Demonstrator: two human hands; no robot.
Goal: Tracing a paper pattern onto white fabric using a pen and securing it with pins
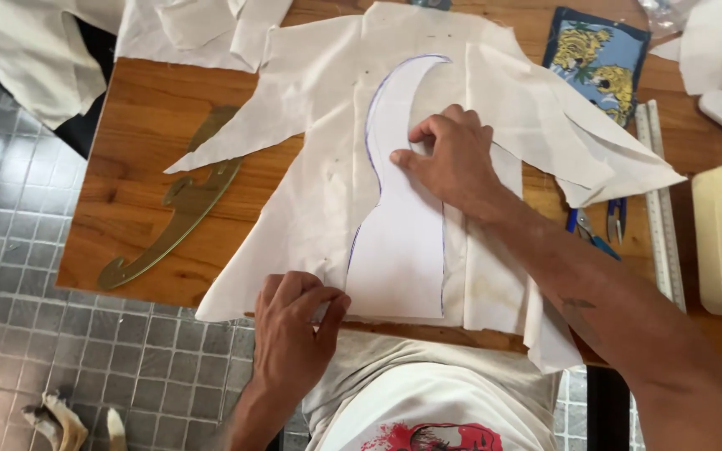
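1. Two bare hands work on a white paper pattern piece [399, 242] lying on cream fabric [311, 125], its edge traced in blue, at the near side of the wooden table [144, 117].
2. Right hand [453, 159] presses flat on the pattern's waist, fingers bent, grasping nothing.
3. Left hand [294, 334] pinches the fabric's near edge by the pattern's lower left corner.
4. Left of the fabric lies a brass-coloured curved ruler [177, 209]; right, a straight ruler [658, 200] and blue-handled snips [603, 225].

We're in a tailoring workshop: white cut cloth [311, 108] covers the wooden table [144, 125], brass curved ruler [179, 205] at left, clear straight ruler [660, 200] at right.
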